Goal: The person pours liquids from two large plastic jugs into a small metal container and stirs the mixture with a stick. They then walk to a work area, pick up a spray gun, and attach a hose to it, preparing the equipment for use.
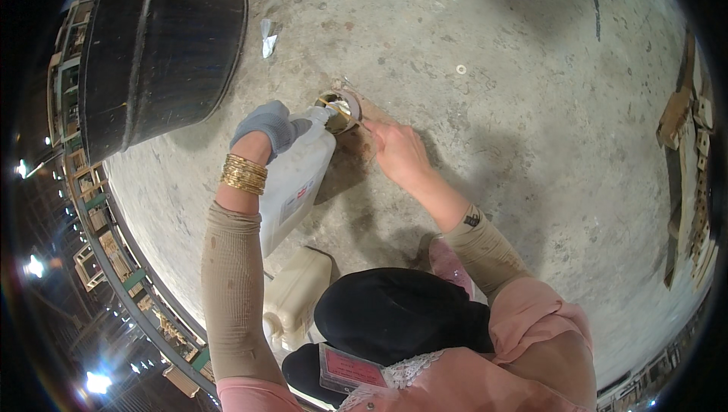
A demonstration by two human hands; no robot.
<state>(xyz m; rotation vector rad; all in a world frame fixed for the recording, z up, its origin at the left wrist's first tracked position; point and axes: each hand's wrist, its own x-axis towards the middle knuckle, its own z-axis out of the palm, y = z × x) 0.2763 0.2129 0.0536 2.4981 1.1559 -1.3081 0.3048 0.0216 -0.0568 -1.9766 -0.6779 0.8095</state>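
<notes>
My left hand (pixel 269 125), in a grey glove, is closed on the handle area of a translucent white jerrycan (pixel 297 180). The jerrycan is tilted, its neck at the mouth of a small round can (pixel 354 103) on the floor. Whether liquid is flowing cannot be made out. A thin yellowish stick (pixel 343 114) slants across the can's opening. Bare-fingered, my right hand (pixel 400 152) pinches the stick's near end beside the rim. The can's contents are mostly hidden.
A big black tub (pixel 163 55) stands at the far left. A second, yellowish jerrycan (pixel 301 283) is by my legs. On the concrete floor lie a small clear plastic bag (pixel 269 39) and a pale ring (pixel 461 69). Wooden pieces (pixel 686 139) line the right edge.
</notes>
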